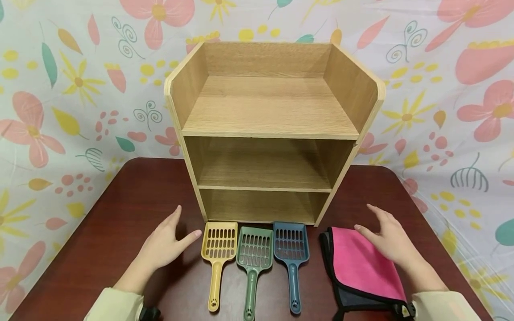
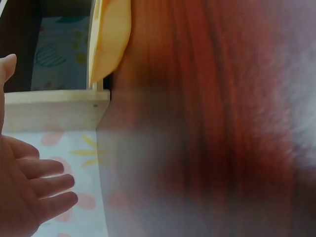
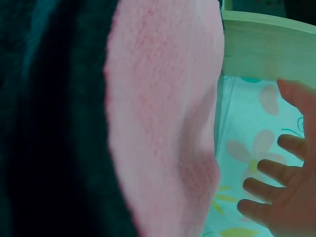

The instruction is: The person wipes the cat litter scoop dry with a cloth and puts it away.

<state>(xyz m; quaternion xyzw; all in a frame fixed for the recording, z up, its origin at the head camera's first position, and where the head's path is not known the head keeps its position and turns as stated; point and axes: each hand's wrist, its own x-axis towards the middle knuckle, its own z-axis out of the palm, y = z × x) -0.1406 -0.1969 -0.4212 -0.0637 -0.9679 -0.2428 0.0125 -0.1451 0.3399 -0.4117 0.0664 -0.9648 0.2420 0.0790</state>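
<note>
Three slotted litter scoops lie side by side on the table in the head view: a yellow scoop (image 1: 219, 245), a green scoop (image 1: 254, 252) and a blue scoop (image 1: 291, 245), handles toward me. My left hand (image 1: 162, 243) hovers left of the yellow scoop, thumb apart from the straight fingers, holding nothing. In the left wrist view the yellow scoop (image 2: 116, 39) shows at the top. A folded pink and dark cloth item with black edging (image 1: 365, 263) lies at the right. Over its right side hovers my right hand (image 1: 387, 236), fingers spread and holding nothing.
A wooden shelf unit (image 1: 265, 133) stands behind the scoops, with a walled top and two compartments below. The dark red-brown table (image 1: 108, 223) carries everything. A flower-patterned cloth (image 1: 80, 67) hangs behind and at both sides.
</note>
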